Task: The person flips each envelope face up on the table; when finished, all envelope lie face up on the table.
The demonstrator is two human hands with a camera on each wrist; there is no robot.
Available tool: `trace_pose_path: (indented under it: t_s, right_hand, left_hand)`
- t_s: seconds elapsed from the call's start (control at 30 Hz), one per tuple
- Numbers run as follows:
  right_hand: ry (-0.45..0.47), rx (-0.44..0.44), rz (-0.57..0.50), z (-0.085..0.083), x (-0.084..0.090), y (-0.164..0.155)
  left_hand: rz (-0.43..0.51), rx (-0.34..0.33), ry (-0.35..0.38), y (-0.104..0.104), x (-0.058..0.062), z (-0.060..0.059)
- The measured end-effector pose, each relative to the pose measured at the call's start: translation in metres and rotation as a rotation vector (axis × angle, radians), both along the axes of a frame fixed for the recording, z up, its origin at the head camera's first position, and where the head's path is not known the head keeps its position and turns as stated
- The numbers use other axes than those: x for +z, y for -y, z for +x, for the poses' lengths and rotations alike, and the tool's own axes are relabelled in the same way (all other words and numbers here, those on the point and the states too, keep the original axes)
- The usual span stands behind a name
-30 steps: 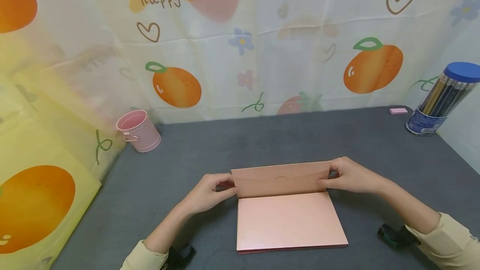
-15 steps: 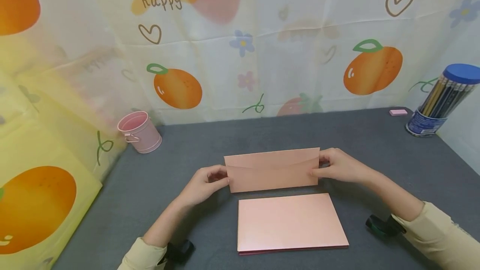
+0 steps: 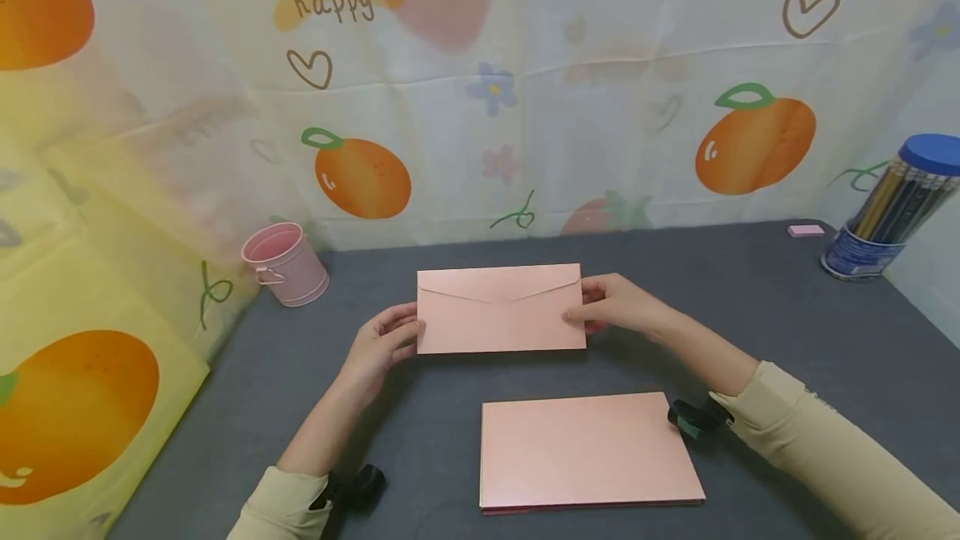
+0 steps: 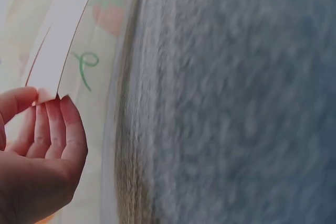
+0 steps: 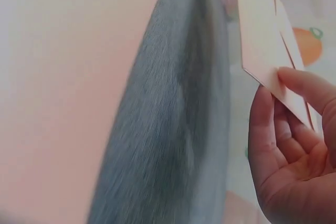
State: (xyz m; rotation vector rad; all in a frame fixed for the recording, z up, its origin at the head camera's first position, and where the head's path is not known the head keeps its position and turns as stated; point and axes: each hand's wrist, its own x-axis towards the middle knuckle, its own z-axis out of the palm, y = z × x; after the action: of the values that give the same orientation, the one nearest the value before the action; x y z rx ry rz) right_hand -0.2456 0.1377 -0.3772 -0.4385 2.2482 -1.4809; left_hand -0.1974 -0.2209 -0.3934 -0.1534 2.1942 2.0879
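A pink envelope [image 3: 495,327] is held up off the table, its flap folded over the front and tapering towards the middle. My left hand [image 3: 382,348] pinches its left edge, thumb in front and fingers behind. At the opposite edge my right hand [image 3: 618,305] grips it the same way. In the left wrist view the envelope [image 4: 60,40] appears narrow, its end between thumb and fingers. The right wrist view shows the envelope's corner [image 5: 260,35] above my curled fingers. Nearer to me lies a flat stack of pink envelopes or cards [image 3: 588,452], apart from the held one.
A small pink bucket [image 3: 285,265] stands at the back left of the dark grey table [image 3: 420,457]. At the back right are a pink eraser [image 3: 806,231] and a blue-lidded tub of pencils [image 3: 892,207]. A fruit-print cloth [image 3: 450,140] hangs behind.
Both hands have lifted the envelope off the stack and carried it away from me and to the left. Its flap, raised at first, now lies down over the front.
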Motion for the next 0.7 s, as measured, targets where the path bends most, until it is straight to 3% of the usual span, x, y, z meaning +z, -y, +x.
trace_pose_path:
  t_s: [0.23, 0.47, 0.7]
  right_hand:
    - [0.058, -0.025, -0.032, -0.015, 0.0, 0.033]
    - [0.126, -0.069, -0.103, -0.028, 0.002, 0.066]
    - [0.125, -0.136, -0.1, -0.038, -0.002, 0.105]
  left_hand:
    - [0.076, 0.095, 0.059, 0.019, 0.003, -0.009]
    - [0.059, 0.17, 0.077, 0.043, 0.006, -0.02]
    - [0.045, 0.249, 0.089, 0.065, 0.001, -0.032]
